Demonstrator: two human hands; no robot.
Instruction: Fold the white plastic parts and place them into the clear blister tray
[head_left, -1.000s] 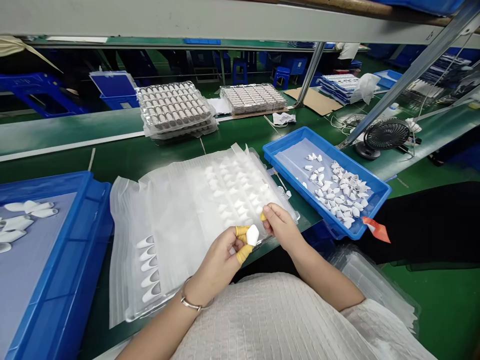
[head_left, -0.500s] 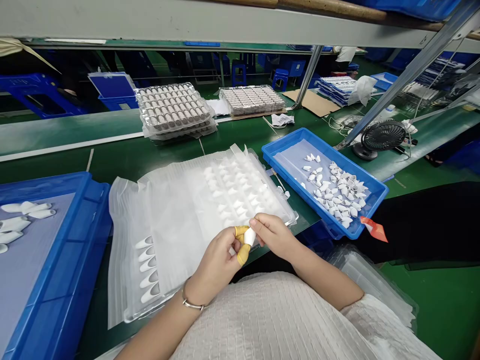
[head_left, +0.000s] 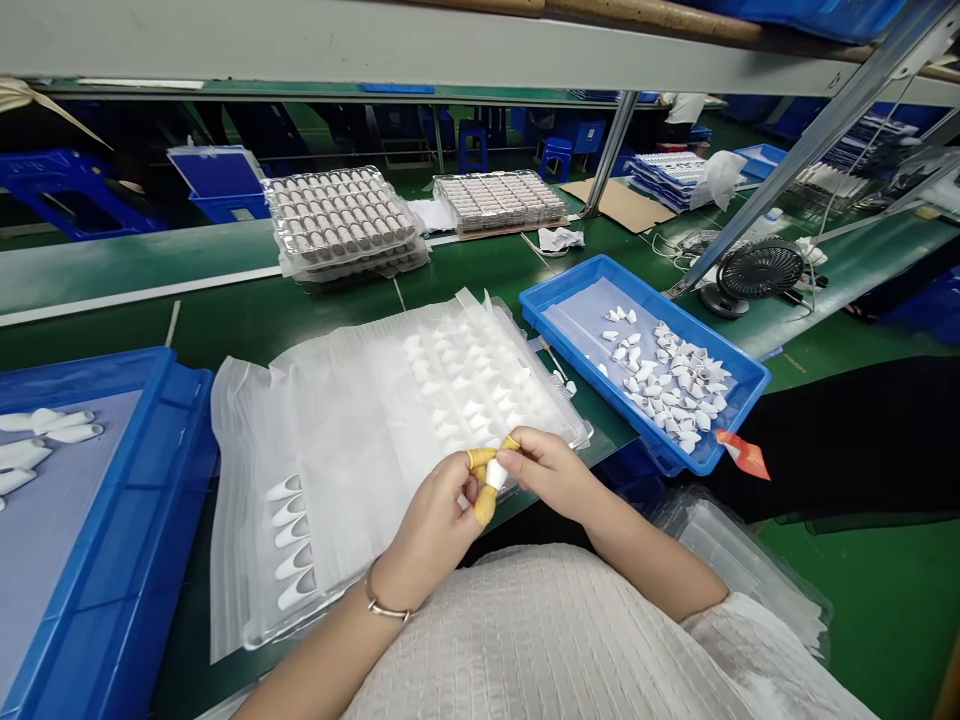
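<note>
Between my two hands, in front of my body, is a small white piece (head_left: 496, 474), smooth and rounded. My left hand (head_left: 459, 490), with yellow finger covers on its thumb and forefinger, pinches it from the left. The fingers of my right hand (head_left: 541, 462) close on its upper right side, and a yellow cover shows on one fingertip. Below and beyond the hands lies a clear plastic tray (head_left: 330, 598) under a translucent white sheet (head_left: 345, 430). White pieces (head_left: 469, 385) show hazily through the sheet, and several slipper-shaped ones (head_left: 294, 545) line the left side.
To the right, a blue bin (head_left: 559, 283) holds many small white hollow pieces. Another blue bin (head_left: 150, 480) with longer white pieces stands at left. Stacked filled trays (head_left: 341, 215), a small black fan (head_left: 759, 268) and a slanting metal post (head_left: 780, 160) are farther back.
The fingers of my right hand have shifted on the white piece, and a yellow-covered fingertip now shows. My left hand keeps its pinch. The whole view has shifted slightly.
</note>
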